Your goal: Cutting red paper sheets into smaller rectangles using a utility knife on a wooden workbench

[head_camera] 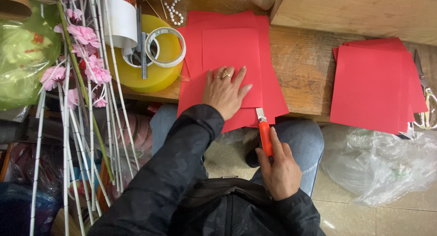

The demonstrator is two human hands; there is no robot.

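Two hands at the red paper point(232, 49). Left hand point(224, 91) lies flat, fingers spread, on it. Right hand point(280, 167) grips an orange knife point(264, 133) at the paper's near edge.

Bare wooden counter point(302, 67) lies open between the middle stack of red paper sheets point(232, 49) and the separate pile of red paper sheets point(371, 88) to the right, wide enough for hands to pass. To the left, the fat yellow tape roll point(148, 72) with a clear tape ring point(166, 47) on it crowds the stack's edge, and white stems with pink blossoms point(82, 58) block beyond. A raised wooden ledge point(355, 10) closes the back; metal scissors point(425, 99) bound the far right.
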